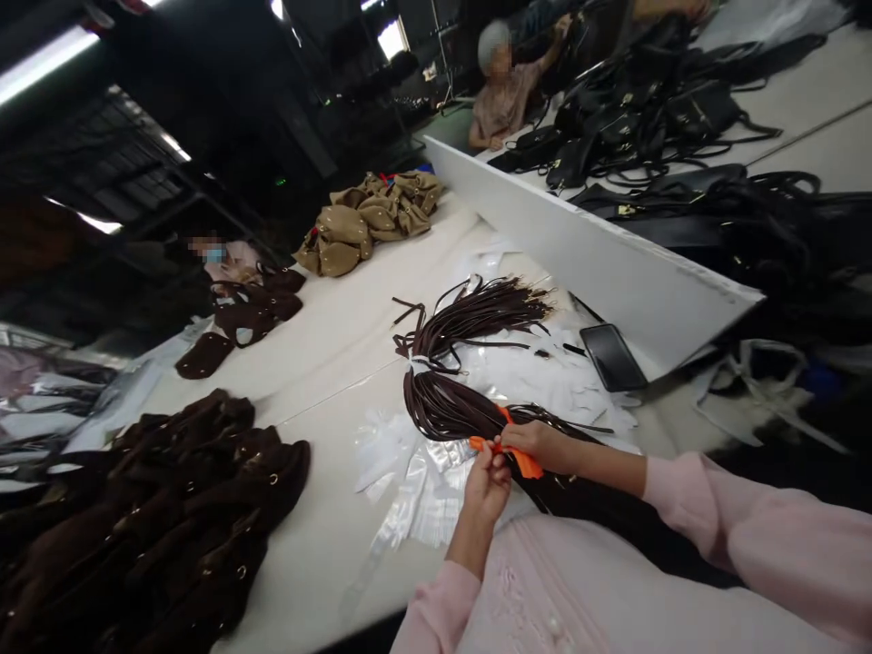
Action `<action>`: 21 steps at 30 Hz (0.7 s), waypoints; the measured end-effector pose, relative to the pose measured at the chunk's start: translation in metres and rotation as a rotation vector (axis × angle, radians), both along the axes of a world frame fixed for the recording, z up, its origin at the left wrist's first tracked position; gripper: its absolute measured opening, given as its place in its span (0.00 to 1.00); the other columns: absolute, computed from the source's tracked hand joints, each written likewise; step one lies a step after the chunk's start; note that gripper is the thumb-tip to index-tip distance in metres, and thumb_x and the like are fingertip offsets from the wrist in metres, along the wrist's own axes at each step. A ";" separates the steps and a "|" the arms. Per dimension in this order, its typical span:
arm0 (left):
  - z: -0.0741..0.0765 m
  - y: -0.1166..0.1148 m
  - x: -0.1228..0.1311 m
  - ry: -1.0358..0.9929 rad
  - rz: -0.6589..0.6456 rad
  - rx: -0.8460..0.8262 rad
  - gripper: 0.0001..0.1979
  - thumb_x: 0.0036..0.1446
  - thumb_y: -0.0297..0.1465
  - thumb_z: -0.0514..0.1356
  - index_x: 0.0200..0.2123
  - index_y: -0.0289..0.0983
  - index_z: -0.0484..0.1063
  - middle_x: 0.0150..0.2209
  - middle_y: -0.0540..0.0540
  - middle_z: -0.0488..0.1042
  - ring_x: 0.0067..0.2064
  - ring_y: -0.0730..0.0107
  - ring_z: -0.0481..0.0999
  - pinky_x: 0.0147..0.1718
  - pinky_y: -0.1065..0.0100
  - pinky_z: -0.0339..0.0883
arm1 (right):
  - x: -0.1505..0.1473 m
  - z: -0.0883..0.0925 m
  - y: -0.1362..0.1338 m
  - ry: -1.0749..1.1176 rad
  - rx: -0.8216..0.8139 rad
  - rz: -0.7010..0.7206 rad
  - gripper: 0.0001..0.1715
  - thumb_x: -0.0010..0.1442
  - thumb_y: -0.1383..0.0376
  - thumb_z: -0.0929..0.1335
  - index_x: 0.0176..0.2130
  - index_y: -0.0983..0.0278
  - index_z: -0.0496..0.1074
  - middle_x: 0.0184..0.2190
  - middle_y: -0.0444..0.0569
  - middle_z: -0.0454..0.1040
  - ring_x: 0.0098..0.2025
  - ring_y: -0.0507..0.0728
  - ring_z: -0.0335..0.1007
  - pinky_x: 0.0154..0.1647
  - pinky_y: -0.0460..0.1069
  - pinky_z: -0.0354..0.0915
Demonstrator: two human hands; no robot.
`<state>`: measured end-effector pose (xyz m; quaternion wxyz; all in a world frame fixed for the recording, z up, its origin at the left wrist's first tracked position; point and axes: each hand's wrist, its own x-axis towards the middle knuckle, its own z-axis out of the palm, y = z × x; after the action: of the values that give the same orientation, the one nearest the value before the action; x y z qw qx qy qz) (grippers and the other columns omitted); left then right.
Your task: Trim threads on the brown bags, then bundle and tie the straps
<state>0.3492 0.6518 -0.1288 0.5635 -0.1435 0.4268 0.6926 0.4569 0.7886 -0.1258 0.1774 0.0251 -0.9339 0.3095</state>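
Observation:
A long bundle of dark brown straps point(442, 400) lies across the table in front of me, bound near its bend by a white tie point(418, 363). Around the bundle's near part runs a bright orange strip point(527, 464), perhaps ribbon or plastic. My left hand point(488, 481) pinches one end of that strip, fingers closed. Close beside it, my right hand point(538, 442) is closed on the strip too, resting over the straps. Clear plastic bags point(436, 495) and white pieces point(545, 386) lie beneath and around the bundle.
Dark brown bags point(197, 509) are heaped at the left, tan bags point(368, 218) farther back. A white partition point(586, 245) stands at the right, with a phone point(613, 357) by it. Black bags point(647, 118) lie beyond. Two people point(504, 104) sit across the tables.

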 end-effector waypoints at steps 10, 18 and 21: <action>-0.006 -0.004 -0.021 0.022 0.152 -0.050 0.09 0.64 0.27 0.54 0.30 0.32 0.65 0.28 0.50 0.65 0.22 0.84 0.58 0.19 0.81 0.54 | 0.003 -0.007 0.006 0.016 0.236 -0.108 0.11 0.65 0.71 0.60 0.34 0.64 0.69 0.31 0.47 0.70 0.32 0.53 0.64 0.32 0.48 0.55; -0.031 -0.025 -0.052 0.327 0.323 -0.257 0.15 0.67 0.29 0.50 0.26 0.36 0.56 0.20 0.56 0.57 0.18 0.82 0.51 0.18 0.79 0.47 | 0.007 -0.019 0.052 -0.198 -0.240 -0.569 0.21 0.65 0.55 0.62 0.25 0.64 0.64 0.22 0.43 0.65 0.25 0.52 0.57 0.29 0.47 0.51; -0.014 -0.023 -0.061 0.502 0.295 -0.172 0.15 0.64 0.34 0.56 0.26 0.35 0.61 0.22 0.54 0.62 0.25 0.81 0.62 0.29 0.79 0.60 | -0.009 -0.003 0.052 -0.095 -0.657 -0.501 0.21 0.63 0.50 0.64 0.29 0.64 0.68 0.26 0.43 0.68 0.30 0.53 0.63 0.35 0.47 0.60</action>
<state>0.2886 0.6286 -0.1427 0.3193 -0.0754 0.5843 0.7423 0.4482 0.8410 -0.1291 0.2023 -0.2752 -0.7698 0.5393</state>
